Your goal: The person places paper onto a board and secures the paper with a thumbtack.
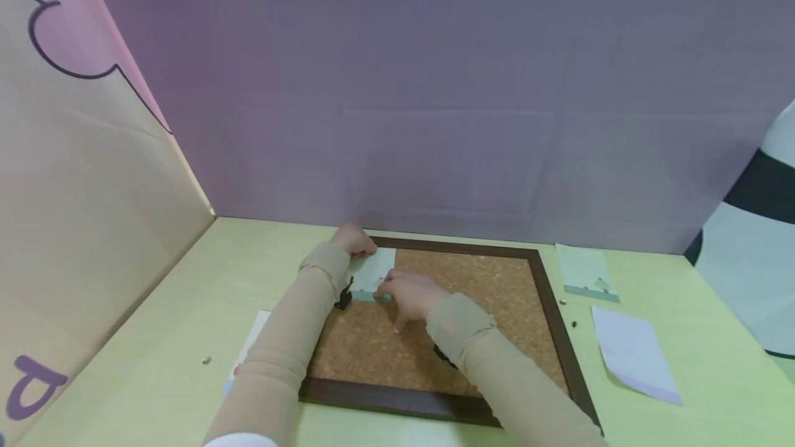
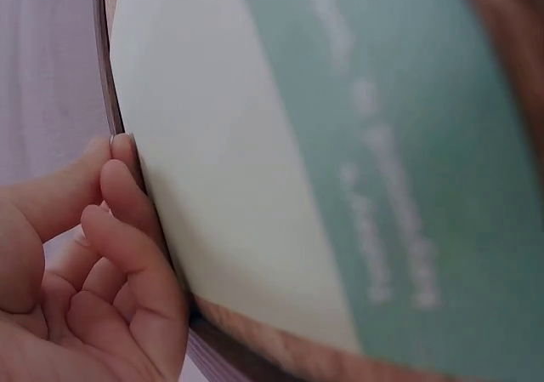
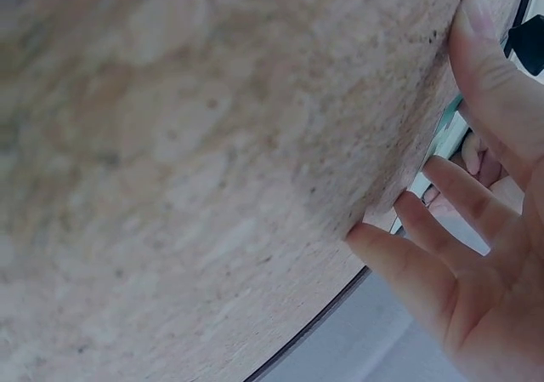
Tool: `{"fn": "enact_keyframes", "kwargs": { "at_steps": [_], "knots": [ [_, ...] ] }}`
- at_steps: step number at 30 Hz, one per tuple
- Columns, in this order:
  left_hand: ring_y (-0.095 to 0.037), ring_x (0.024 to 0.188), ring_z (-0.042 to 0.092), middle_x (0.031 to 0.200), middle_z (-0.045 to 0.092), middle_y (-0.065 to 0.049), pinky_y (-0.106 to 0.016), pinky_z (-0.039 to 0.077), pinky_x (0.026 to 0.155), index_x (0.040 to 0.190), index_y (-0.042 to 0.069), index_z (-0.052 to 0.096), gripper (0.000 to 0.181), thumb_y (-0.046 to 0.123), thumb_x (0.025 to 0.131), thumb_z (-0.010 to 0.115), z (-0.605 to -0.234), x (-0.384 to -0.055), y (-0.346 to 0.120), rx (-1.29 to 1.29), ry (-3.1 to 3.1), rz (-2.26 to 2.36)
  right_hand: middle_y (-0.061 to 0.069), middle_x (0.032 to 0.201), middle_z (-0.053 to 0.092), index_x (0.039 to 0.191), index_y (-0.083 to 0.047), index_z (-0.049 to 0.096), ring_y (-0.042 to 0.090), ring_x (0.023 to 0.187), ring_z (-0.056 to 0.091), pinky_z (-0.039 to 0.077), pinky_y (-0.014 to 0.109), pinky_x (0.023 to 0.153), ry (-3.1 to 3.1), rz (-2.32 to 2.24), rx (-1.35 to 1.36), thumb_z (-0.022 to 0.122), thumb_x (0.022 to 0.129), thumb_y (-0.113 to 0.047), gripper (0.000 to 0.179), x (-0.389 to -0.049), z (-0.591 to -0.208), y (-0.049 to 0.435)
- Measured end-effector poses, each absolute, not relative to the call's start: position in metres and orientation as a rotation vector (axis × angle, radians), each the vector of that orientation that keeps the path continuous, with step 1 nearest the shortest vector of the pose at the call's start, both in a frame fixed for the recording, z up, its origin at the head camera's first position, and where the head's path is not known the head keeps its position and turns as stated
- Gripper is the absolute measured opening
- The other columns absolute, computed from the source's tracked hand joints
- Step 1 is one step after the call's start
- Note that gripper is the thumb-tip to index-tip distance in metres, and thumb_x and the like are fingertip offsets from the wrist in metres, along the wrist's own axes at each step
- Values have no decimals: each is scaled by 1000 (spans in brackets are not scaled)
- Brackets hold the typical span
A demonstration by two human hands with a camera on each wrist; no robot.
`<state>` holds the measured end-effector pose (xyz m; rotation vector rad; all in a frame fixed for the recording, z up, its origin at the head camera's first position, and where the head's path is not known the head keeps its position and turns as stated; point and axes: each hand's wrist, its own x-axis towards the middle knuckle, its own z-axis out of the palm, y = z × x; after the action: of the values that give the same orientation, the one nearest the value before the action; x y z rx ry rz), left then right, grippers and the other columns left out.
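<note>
A brown-framed corkboard (image 1: 435, 357) lies on the table, with a pale paper card (image 1: 370, 271) at its upper left. The card has a teal band along its lower edge, with blurred white lettering in the left wrist view. My left hand (image 1: 352, 239) is at the card's top edge by the frame; its fingers (image 2: 127, 254) are curled, thumb and index tips together at the card's edge. Over the card's lower right, my right hand (image 1: 413, 295) spreads its fingers, their tips touching down near the teal band. Cork fills most of the right wrist view, with the right fingers (image 3: 408, 263) extended against it.
Right of the board lie a similar card (image 1: 586, 272) and a white paper sheet (image 1: 636, 354). Small round metallic bits (image 1: 563, 302) sit nearby, another piece (image 1: 206, 360) at left. A second card (image 1: 251, 336) is partly under the left forearm. A purple curtain (image 1: 447, 171) backs the table.
</note>
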<state>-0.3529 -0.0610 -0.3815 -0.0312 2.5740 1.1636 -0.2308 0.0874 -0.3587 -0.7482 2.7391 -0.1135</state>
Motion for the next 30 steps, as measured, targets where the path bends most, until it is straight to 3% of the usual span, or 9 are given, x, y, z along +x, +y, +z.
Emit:
{"fn": "enact_keyframes", "kwargs": {
  "at_steps": [5, 10, 23, 30],
  "knots": [
    [-7, 43, 41, 51, 51, 3, -17, 37, 45, 81, -1, 71, 8, 6, 82, 67, -380, -350, -61, -54, 2558, 1209, -2, 135, 48, 129, -24, 58, 19, 123, 49, 47, 38, 97, 2733, -108, -738, 83, 70, -25, 64, -230, -360, 87],
    [-4, 44, 46, 56, 55, 4, -14, 40, 45, 97, -4, 71, 16, 5, 83, 68, -381, -350, -61, -102, 2545, 1229, -3, 134, 47, 129, -25, 57, 19, 122, 49, 47, 39, 96, 2729, -109, -719, 83, 70, -25, 65, -230, -360, 88],
    [-4, 43, 46, 58, 55, 2, -14, 41, 45, 96, -4, 71, 16, 5, 83, 67, -384, -350, -63, -141, 2537, 1205, -2, 137, 46, 129, -25, 57, 20, 125, 47, 46, 39, 99, 2726, -121, -735, 83, 71, -25, 64, -227, -359, 86],
    [-4, 40, 44, 51, 52, 3, -14, 40, 44, 85, -2, 70, 9, 5, 82, 66, -384, -351, -62, -135, 2544, 1189, -2, 135, 48, 129, -25, 57, 20, 124, 48, 46, 40, 98, 2732, -125, -730, 83, 71, -24, 64, -226, -358, 88]
  ]
}}
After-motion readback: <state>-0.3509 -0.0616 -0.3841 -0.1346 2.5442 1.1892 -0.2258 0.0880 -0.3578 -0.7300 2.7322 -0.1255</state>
